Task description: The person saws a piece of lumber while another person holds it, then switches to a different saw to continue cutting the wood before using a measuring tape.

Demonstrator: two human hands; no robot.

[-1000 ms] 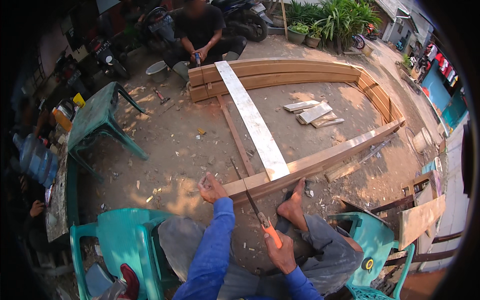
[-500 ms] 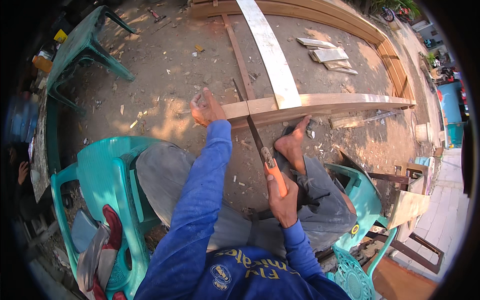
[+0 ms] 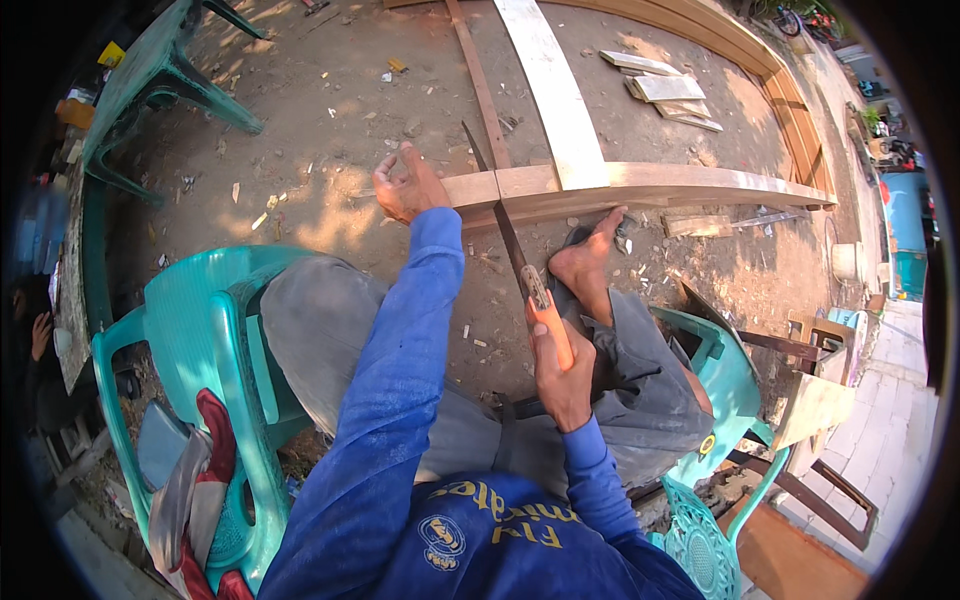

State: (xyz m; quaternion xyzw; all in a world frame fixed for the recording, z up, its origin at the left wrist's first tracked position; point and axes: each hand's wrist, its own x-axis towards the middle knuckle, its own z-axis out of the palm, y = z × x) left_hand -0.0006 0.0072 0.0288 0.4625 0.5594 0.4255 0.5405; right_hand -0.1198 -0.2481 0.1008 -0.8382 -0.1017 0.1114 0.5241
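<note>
My right hand point(image 3: 564, 382) is closed round the orange handle of a handsaw point(image 3: 512, 240). The dark blade slants up and away from me, crossing a long wooden beam point(image 3: 660, 180) near its left end; its tip shows beyond the far side. A thin cut line runs over the beam's top face at the blade. To the left of the blade, my left hand point(image 3: 412, 187) grips the beam's end with curled fingers, some of their contact hidden. A pale flat board point(image 3: 550, 90) rests with its near end on the beam, right of the saw.
My bare foot point(image 3: 585, 265) is close to the beam's near side. Short board offcuts point(image 3: 668, 90) lie on the dirt beyond it. Green plastic chairs point(image 3: 195, 300) flank me, a red and grey cloth point(image 3: 212, 450) draped on the left one. A green table point(image 3: 150, 85) stands far left.
The whole scene has shifted slightly upward in the view. Both hands keep their holds, and the saw stays across the beam at the same spot, with little visible stroke.
</note>
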